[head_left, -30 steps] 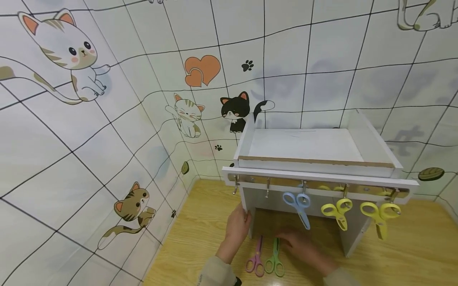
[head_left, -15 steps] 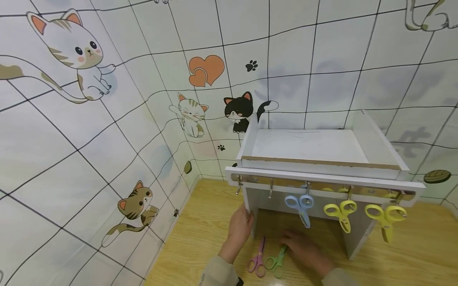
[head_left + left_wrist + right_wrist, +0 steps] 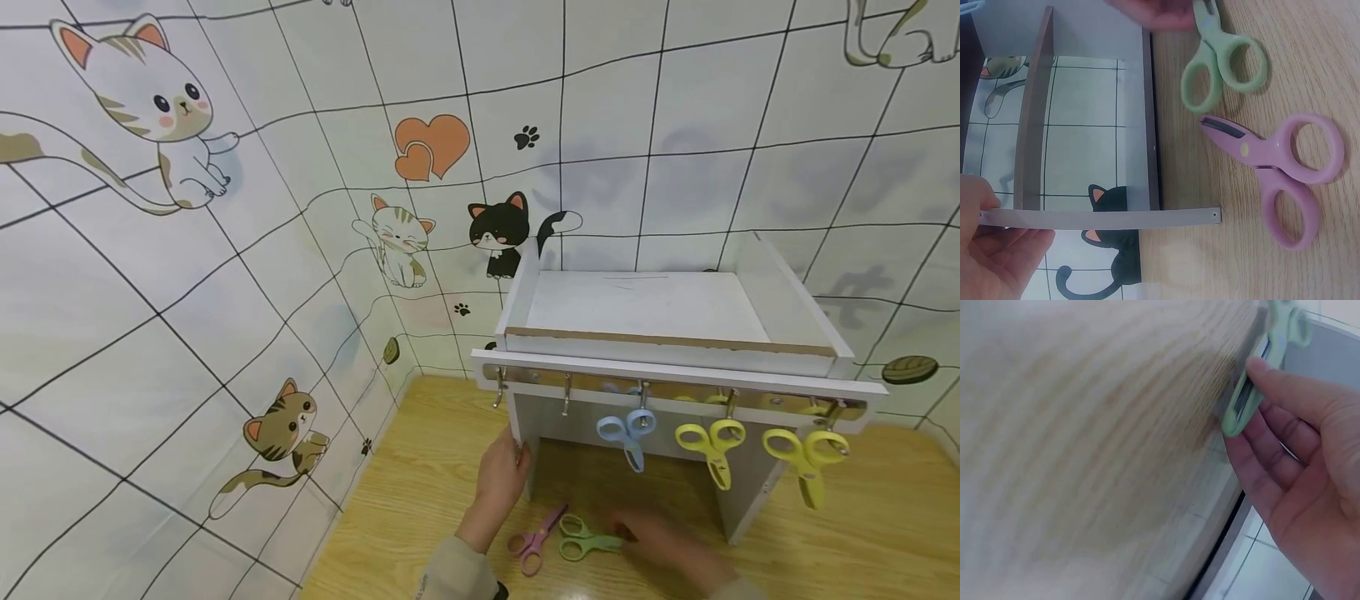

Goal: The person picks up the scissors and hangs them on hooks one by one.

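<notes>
My left hand (image 3: pixel 501 473) grips the left side panel of the white shelf stand (image 3: pixel 675 357); the left wrist view shows thumb and fingers on either side of the panel's edge. Low in front of the stand, my right hand (image 3: pixel 660 537) pinches the green scissors (image 3: pixel 588 542) by the blade end, their handle loops pointing left. Thumb and fingers on the green blades show plainly in the right wrist view. Just left of them, pink scissors (image 3: pixel 536 540) lie on the wooden table (image 3: pixel 420 475), blades angled toward the stand.
From the stand's hook rail hang blue scissors (image 3: pixel 628 437) and two yellow scissors, one pair (image 3: pixel 712 450) left of the other (image 3: pixel 806 462). The two leftmost hooks (image 3: pixel 498 387) hold nothing. A cat-printed wall (image 3: pixel 337 142) rises behind and to the left.
My right hand has taken the green scissors by the blades and swung them from pointing away to lying crosswise, moving right. The pink scissors have turned slightly clockwise. My left hand stays on the panel.
</notes>
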A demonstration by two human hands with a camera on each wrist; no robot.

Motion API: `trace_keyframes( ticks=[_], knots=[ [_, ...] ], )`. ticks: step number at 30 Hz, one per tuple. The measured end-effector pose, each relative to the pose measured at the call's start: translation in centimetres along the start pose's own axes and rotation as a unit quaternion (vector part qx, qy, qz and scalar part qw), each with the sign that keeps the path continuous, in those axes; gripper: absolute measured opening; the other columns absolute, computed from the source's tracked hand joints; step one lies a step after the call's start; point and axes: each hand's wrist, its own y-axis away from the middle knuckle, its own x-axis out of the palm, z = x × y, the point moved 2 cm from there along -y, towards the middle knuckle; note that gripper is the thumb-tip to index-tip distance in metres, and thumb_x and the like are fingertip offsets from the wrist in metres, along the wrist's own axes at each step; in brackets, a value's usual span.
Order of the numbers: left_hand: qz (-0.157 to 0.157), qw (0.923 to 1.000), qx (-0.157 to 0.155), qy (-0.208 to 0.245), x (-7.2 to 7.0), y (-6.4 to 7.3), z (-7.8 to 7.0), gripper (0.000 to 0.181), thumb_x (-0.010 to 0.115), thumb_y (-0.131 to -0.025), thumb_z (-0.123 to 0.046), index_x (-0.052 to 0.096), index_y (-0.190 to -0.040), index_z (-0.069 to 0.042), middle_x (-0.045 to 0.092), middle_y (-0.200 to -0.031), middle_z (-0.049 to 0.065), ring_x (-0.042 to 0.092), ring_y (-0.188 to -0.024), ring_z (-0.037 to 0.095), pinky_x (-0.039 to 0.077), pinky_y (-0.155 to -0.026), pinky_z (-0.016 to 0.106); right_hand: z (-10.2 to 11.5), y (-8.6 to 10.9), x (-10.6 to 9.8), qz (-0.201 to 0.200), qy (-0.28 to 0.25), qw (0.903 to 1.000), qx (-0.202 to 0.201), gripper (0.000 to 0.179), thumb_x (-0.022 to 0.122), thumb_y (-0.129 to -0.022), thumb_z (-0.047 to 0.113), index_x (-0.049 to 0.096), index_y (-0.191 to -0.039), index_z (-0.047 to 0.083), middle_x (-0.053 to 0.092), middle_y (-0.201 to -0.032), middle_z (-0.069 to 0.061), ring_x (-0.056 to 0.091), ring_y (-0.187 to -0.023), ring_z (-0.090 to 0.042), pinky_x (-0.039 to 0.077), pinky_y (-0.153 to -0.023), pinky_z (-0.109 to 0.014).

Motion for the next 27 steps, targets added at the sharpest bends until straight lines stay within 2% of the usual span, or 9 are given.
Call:
trace_keyframes(
  ticks=[3, 5, 8, 12, 16, 20, 23, 27],
  knots=[
    [0.0, 1.0, 0.002, 0.005, 0.0, -0.1, 0.0, 0.024, 0.06, -0.093, -0.009, 0.06, -0.116, -0.005, 0.074, -0.108, 0.014, 0.074, -0.093, 0.029, 0.061, -0.074, 0.037, 0.3, 1.0, -0.5, 0.04, -0.074, 0.995, 0.054, 0.015, 0.078, -0.079, 0.014, 0.065, -0.084, 0.016, 0.059, -0.074, 0.015, 0.047, -0.068, 0.008, 0.042, -0.056, -0.018],
    [-0.001, 1.0, 0.002, 0.005, 0.0, -0.1, 0.0, 0.023, 0.06, -0.092, -0.009, 0.06, -0.114, -0.004, 0.074, -0.107, 0.014, 0.074, -0.091, 0.029, 0.061, -0.073, 0.036, 0.7, 1.4, -0.8, 0.048, -0.116, 0.9889, 0.08, 0.012, 0.077, -0.081, 0.018, 0.066, -0.085, 0.017, 0.061, -0.077, 0.015, 0.049, -0.07, 0.008, 0.044, -0.057, -0.019],
    [-0.004, 1.0, -0.001, 0.005, 0.0, -0.1, 0.1, 0.021, 0.06, -0.091, -0.009, 0.061, -0.112, -0.005, 0.075, -0.103, 0.015, 0.074, -0.088, 0.03, 0.06, -0.07, 0.037, 1.6, 1.7, -1.5, 0.035, -0.187, 0.9767, 0.099, 0.008, 0.075, -0.085, 0.018, 0.068, -0.089, 0.015, 0.064, -0.08, 0.011, 0.052, -0.071, 0.008, 0.047, -0.059, -0.02],
    [-0.009, 1.0, -0.002, 0.003, 0.0, -0.1, 0.1, 0.02, 0.059, -0.091, -0.01, 0.061, -0.111, -0.004, 0.075, -0.102, 0.015, 0.074, -0.087, 0.03, 0.06, -0.069, 0.037, 3.7, 1.3, -3.1, -0.008, -0.26, 0.9616, 0.088, 0.007, 0.069, -0.09, 0.012, 0.067, -0.095, 0.007, 0.068, -0.083, -0.001, 0.059, -0.075, 0.004, 0.051, -0.062, -0.022],
    [-0.01, 0.9999, 0.002, 0.002, -0.1, 0.0, 0.1, 0.021, 0.058, -0.092, -0.01, 0.061, -0.111, -0.004, 0.075, -0.102, 0.015, 0.074, -0.088, 0.03, 0.06, -0.071, 0.037, 6.3, 0.4, -5.0, -0.06, -0.273, 0.9564, 0.085, 0.007, 0.068, -0.091, 0.011, 0.066, -0.096, 0.006, 0.069, -0.087, -0.002, 0.062, -0.08, 0.003, 0.054, -0.065, -0.023],
    [-0.007, 0.9999, -0.001, 0.01, -0.2, 0.0, -0.1, 0.021, 0.058, -0.093, -0.01, 0.061, -0.112, -0.003, 0.075, -0.104, 0.016, 0.074, -0.09, 0.03, 0.061, -0.072, 0.037, 9.2, -0.5, -7.0, -0.147, -0.258, 0.9506, 0.09, 0.009, 0.071, -0.087, 0.005, 0.067, -0.094, 0.007, 0.07, -0.087, 0.003, 0.063, -0.081, 0.004, 0.057, -0.065, -0.023],
    [-0.003, 0.9999, -0.006, 0.015, -0.2, 0.0, -0.1, 0.022, 0.058, -0.093, -0.008, 0.061, -0.114, -0.003, 0.074, -0.107, 0.016, 0.074, -0.093, 0.03, 0.061, -0.074, 0.038, 11.2, -1.2, -8.3, -0.21, -0.253, 0.9404, 0.088, 0.014, 0.073, -0.084, 0.001, 0.067, -0.094, 0.008, 0.07, -0.086, 0.003, 0.065, -0.078, 0.002, 0.059, -0.064, -0.025],
    [0.001, 0.9999, -0.005, 0.009, -0.2, 0.0, -0.2, 0.024, 0.06, -0.093, -0.008, 0.061, -0.116, -0.002, 0.073, -0.11, 0.015, 0.074, -0.095, 0.03, 0.061, -0.076, 0.039, 13.0, -2.1, -9.7, -0.263, -0.248, 0.9283, 0.087, 0.017, 0.074, -0.083, -0.001, 0.068, -0.095, 0.01, 0.07, -0.083, 0.003, 0.066, -0.076, -0.002, 0.06, -0.062, -0.026]
  ],
)
